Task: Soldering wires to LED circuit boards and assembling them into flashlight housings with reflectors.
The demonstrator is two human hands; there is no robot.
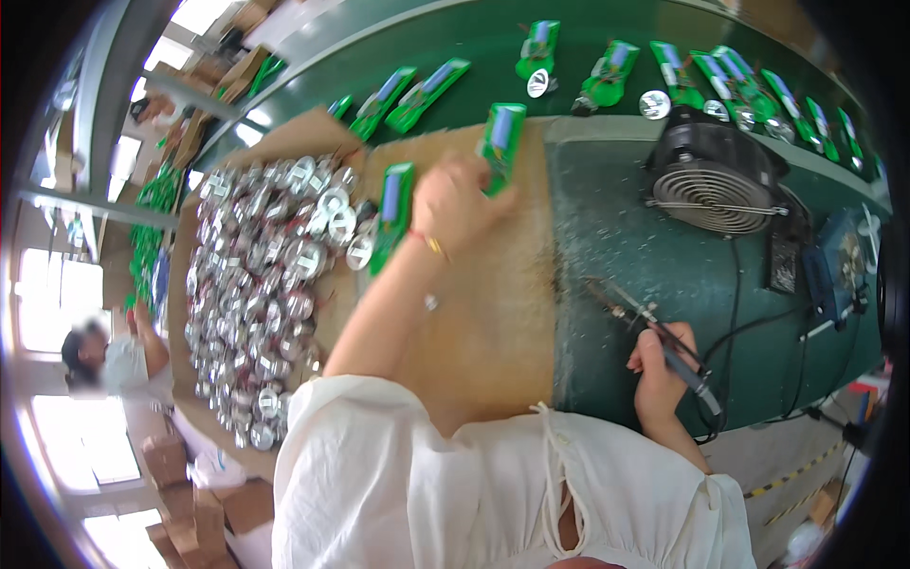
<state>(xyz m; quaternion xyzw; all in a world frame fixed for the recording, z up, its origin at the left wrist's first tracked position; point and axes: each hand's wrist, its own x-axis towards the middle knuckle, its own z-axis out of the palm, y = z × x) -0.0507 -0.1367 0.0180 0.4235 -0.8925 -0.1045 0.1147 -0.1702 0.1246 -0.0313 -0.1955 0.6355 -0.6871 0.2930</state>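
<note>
My right hand (659,375) is closed around the handle of a soldering iron (684,365), its tip pointing up and left over the green bench. My left hand (455,204) reaches forward over the brown cardboard sheet, smeared by motion. Its fingers are at the lower end of a green plastic part with a blue-violet cylinder (502,137); whether they grip it is not clear. Beside that wrist lies a similar green part (391,213), next to a silver round piece (360,251). A small silvery bit (431,302) lies on the cardboard sheet (483,360).
A cardboard box at left holds a heap of silver round pieces (270,284). More green parts (611,71) line the far side of the bench. A black fan (716,180) and a blue device (839,261) with cables stand at right. Another person (118,360) sits far left.
</note>
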